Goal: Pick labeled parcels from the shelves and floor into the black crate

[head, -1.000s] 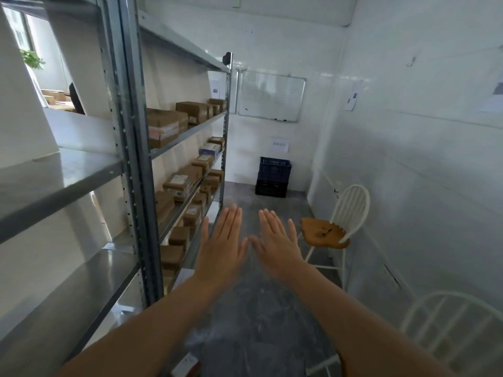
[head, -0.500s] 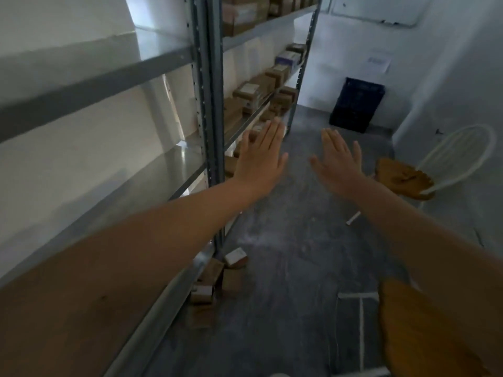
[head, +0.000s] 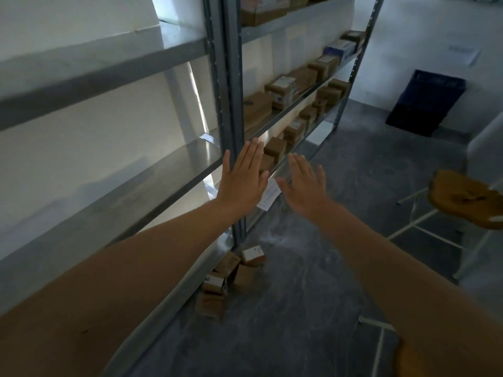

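The top parcels [head: 261,16] are cut off by the upper edge. Labels on the floor parcels [head: 251,254] (and the paper [head: 462,54] on the far wall) blur beyond reading. The chair [head: 468,198] runs past the right edge.

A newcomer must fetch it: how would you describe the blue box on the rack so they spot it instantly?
Find the grey metal rack along the left wall. On the second shelf down in view, near the far end, sits the blue box; all its neighbours are brown cardboard.
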The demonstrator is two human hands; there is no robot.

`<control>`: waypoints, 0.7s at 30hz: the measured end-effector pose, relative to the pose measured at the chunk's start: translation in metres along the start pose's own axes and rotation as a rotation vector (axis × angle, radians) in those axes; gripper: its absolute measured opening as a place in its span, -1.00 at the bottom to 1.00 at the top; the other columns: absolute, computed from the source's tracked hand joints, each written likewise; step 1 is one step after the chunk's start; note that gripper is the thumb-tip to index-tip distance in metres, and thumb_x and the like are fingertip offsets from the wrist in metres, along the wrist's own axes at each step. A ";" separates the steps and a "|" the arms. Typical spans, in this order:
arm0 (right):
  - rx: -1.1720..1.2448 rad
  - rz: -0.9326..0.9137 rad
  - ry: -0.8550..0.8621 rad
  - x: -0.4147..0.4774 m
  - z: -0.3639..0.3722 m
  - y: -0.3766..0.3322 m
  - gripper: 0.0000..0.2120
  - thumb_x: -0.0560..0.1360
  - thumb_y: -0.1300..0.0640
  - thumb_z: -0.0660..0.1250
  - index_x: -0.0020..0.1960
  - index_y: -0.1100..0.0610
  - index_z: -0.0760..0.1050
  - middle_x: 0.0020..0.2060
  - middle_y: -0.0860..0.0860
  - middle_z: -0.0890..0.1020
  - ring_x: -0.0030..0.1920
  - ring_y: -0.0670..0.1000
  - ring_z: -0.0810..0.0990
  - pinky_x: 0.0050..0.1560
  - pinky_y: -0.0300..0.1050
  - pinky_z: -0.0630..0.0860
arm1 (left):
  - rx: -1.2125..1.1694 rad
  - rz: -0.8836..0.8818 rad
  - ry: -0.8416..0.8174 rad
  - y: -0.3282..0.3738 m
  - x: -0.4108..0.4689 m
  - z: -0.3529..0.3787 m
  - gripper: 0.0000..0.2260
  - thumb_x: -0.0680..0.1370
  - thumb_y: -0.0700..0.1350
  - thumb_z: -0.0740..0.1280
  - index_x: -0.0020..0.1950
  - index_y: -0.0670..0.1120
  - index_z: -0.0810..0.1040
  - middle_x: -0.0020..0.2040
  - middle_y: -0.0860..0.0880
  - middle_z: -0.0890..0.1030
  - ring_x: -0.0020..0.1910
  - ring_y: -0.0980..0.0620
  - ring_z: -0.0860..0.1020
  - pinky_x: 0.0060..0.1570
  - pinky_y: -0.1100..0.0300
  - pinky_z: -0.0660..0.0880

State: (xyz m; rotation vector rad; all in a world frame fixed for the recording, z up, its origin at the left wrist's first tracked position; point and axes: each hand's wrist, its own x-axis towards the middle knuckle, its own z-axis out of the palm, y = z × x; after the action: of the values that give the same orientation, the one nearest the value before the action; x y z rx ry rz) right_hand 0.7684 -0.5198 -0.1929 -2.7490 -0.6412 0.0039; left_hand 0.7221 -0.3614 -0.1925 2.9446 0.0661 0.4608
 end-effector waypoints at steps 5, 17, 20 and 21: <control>0.002 -0.020 -0.026 -0.003 0.001 0.032 -0.37 0.66 -0.13 -0.01 0.61 0.11 -0.13 0.60 0.02 -0.05 0.59 -0.01 -0.15 0.51 0.16 -0.27 | 0.022 -0.019 -0.020 0.025 -0.006 0.023 -0.42 0.68 0.14 0.04 0.62 -0.07 -0.05 0.62 -0.01 -0.02 0.59 0.02 -0.09 0.54 -0.14 -0.17; 0.042 -0.031 -0.118 0.004 0.037 0.039 -0.37 0.66 -0.14 -0.01 0.61 0.11 -0.11 0.60 0.02 -0.04 0.59 0.00 -0.12 0.53 0.19 -0.23 | 0.077 -0.097 -0.090 0.018 -0.017 0.053 -0.38 0.64 0.21 -0.08 0.61 -0.07 -0.07 0.62 -0.03 -0.05 0.59 -0.01 -0.11 0.42 0.01 -0.37; 0.094 0.014 -0.145 0.009 0.056 0.033 -0.37 0.65 -0.13 0.01 0.61 0.11 -0.10 0.60 0.02 -0.02 0.59 0.00 -0.10 0.52 0.19 -0.22 | 0.047 -0.124 -0.136 0.000 -0.020 0.064 -0.41 0.65 0.17 -0.07 0.61 -0.08 -0.10 0.62 -0.04 -0.07 0.59 0.00 -0.11 0.45 -0.03 -0.31; 0.115 0.037 -0.163 0.009 0.063 0.032 -0.37 0.66 -0.12 0.01 0.61 0.11 -0.10 0.60 0.02 -0.02 0.59 0.00 -0.10 0.52 0.20 -0.21 | 0.037 -0.139 -0.165 -0.007 -0.022 0.071 -0.41 0.66 0.15 -0.05 0.61 -0.08 -0.11 0.62 -0.04 -0.09 0.59 0.00 -0.12 0.48 -0.06 -0.27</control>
State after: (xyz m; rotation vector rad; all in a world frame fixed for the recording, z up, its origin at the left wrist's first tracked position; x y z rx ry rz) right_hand 0.7859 -0.5237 -0.2623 -2.6675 -0.6120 0.2669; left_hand 0.7227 -0.3672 -0.2668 2.9755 0.2597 0.1987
